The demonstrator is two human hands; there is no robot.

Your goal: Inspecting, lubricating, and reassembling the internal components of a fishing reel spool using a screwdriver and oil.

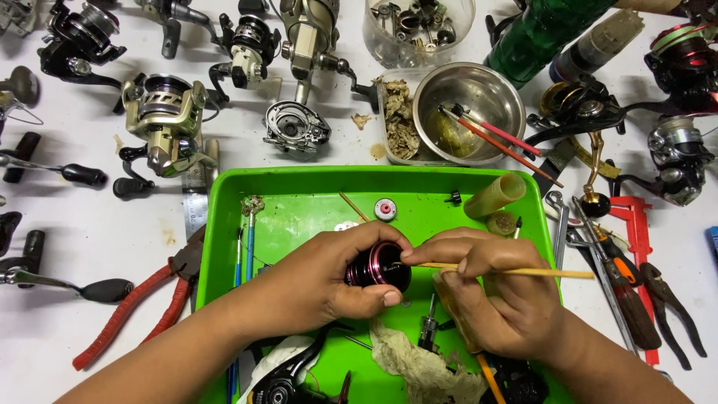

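My left hand (329,280) grips a small black and dark red fishing reel spool (379,267) over a green plastic tray (299,187). My right hand (486,292) holds a thin wooden stick (538,272) level, its tip touching the spool's rim. The same hand also holds a yellow-handled tool (458,314) that runs down under the palm. A crumpled greasy rag (419,370) lies in the tray just below both hands.
Several fishing reels (168,120) lie on the white table to the left and back. A steel bowl (467,108) with brushes stands behind the tray. Red pliers (138,303) lie at the left; screwdrivers, pliers and a red caliper (636,247) at the right.
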